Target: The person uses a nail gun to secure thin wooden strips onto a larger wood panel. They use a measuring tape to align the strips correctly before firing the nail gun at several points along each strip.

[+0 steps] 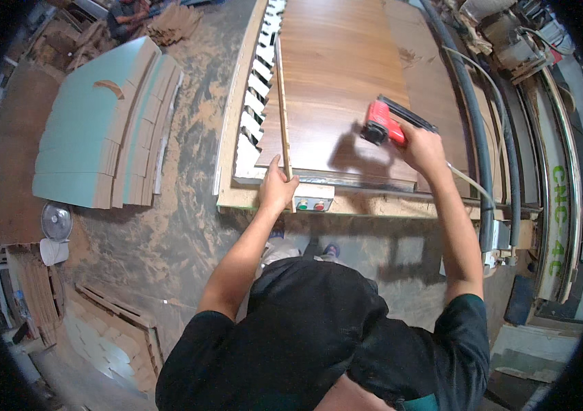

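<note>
While the left hand [276, 189] pinches the near end of a strip [282, 109] along the left edge of the surface [336, 61], the right hand [423, 148], closed round a nailer [379, 122], holds it above, toward the near right corner.

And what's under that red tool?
Below the red tool, held in the right hand, is the wood-grain panel, with a dark shadow on it. The patch behind the tool is covered, so I can't tell whether anything lies there.
</note>
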A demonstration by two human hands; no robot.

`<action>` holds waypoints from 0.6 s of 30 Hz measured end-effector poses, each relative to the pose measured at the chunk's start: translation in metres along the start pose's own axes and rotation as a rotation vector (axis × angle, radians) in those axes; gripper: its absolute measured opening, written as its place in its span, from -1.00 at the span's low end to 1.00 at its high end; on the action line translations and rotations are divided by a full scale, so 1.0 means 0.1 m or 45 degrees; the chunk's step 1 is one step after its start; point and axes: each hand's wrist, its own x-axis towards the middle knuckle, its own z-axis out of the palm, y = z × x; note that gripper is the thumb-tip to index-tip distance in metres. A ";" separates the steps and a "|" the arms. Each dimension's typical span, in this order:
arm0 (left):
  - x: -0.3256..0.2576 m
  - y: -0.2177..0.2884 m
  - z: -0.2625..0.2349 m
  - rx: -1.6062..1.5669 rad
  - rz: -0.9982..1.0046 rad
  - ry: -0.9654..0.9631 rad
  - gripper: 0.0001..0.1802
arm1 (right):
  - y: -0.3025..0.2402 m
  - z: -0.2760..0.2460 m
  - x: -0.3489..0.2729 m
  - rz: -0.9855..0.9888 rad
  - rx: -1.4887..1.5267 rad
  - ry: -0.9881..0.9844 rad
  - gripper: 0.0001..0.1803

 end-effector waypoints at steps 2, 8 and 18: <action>-0.06 -0.17 -0.04 0.059 0.034 -0.036 0.09 | -0.27 0.27 0.24 0.089 0.063 -0.062 -0.63; -0.45 -0.25 -0.38 -0.029 -0.140 -0.288 -0.13 | -0.51 0.97 0.60 0.097 0.011 -0.164 -0.74; -0.59 -0.48 -0.27 -0.415 -0.298 -0.521 -0.26 | -0.72 1.40 0.68 0.191 0.062 -0.169 -0.12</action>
